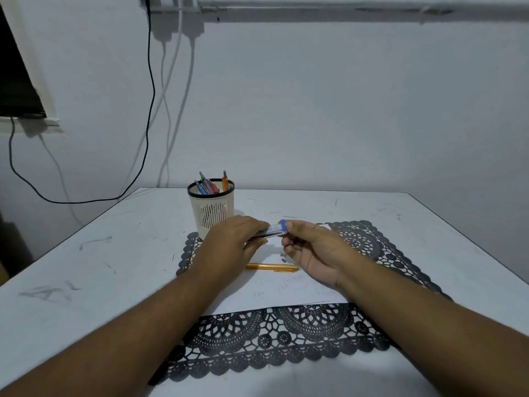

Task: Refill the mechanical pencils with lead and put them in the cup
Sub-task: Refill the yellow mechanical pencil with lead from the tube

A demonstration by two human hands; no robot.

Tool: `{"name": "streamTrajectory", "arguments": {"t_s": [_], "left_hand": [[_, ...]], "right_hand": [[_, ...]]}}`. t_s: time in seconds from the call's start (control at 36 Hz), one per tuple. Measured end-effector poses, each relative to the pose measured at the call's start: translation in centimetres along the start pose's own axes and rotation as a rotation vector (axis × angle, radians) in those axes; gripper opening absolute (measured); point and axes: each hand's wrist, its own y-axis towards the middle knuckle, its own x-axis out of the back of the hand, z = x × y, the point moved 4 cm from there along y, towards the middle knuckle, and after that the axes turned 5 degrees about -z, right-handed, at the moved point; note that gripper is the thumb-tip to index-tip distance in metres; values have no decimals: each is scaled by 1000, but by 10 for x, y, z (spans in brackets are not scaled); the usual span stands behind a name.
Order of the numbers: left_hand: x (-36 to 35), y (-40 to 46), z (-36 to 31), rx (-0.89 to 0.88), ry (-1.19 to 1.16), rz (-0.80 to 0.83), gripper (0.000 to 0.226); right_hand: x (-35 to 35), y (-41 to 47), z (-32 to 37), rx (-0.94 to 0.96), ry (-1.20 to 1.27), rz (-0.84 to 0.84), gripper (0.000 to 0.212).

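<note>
A clear lead case (273, 232) with a blue cap is held between both hands above the table. My left hand (230, 245) grips its dark left end, and my right hand (310, 249) pinches the blue-capped right end. An orange mechanical pencil (272, 267) lies on a white sheet of paper (286, 293) just below the hands. Behind my left hand stands a cream slotted cup (211, 209) with a black rim, holding several coloured pencils. A small dark piece (283, 257) lies on the paper near the orange pencil.
A black lace mat (274, 339) lies under the paper on the white table (86, 267). Loose thin leads (296, 216) lie on the table behind the hands. Cables hang down the wall at the left.
</note>
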Motion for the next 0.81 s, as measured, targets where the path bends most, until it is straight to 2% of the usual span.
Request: {"name": "streamTrajectory", "arguments": {"t_s": [0.19, 0.42, 0.53, 0.61, 0.81], "left_hand": [[-1, 1, 2, -3, 20, -16, 26], [3, 2, 6, 53, 64, 14, 27], [5, 4, 6, 107, -36, 43, 32], [10, 4, 4, 220, -156, 28, 36], [8, 2, 9, 364, -310, 11, 25]], "right_hand": [[2, 0, 0, 46, -31, -55, 10], [5, -3, 2, 176, -209, -128, 12], [7, -1, -3, 140, -181, -140, 8], [6, 1, -6, 87, -138, -147, 7], [4, 2, -9, 28, -77, -148, 11]]}}
